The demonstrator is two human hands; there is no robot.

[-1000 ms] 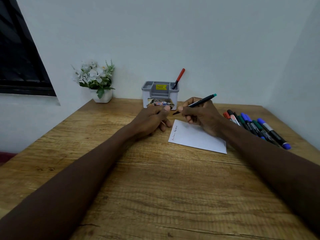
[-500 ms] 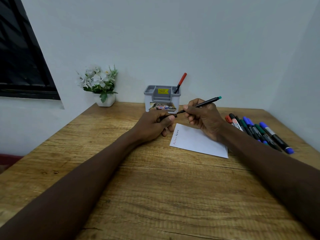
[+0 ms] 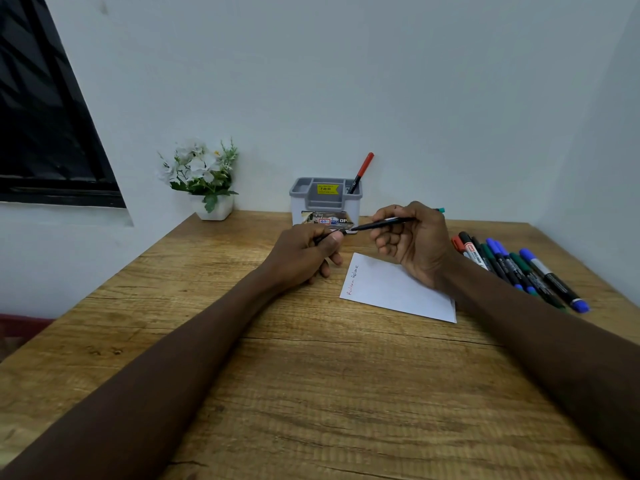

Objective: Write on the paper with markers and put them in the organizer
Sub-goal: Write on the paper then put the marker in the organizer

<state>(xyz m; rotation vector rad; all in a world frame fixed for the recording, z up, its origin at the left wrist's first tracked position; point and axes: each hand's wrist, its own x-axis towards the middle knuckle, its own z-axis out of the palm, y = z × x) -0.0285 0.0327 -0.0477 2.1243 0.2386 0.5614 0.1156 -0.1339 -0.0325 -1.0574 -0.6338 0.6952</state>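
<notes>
My right hand grips a thin black pen with a teal end, held level above the table with its tip pointing left. My left hand pinches the pen's black cap just left of that tip; tip and cap are nearly touching. Below the hands lies a white paper with red and dark writing along its left edge. The grey and white organizer stands at the back by the wall, with a red-capped pen leaning in its right compartment.
Several markers with red, green and blue caps lie in a row on the wooden table to the right of the paper. A white pot of flowers stands at the back left. Walls close the back and right sides.
The view has shifted slightly. My right hand has lowered the pen toward level and brought its tip close to the cap in my left hand.
</notes>
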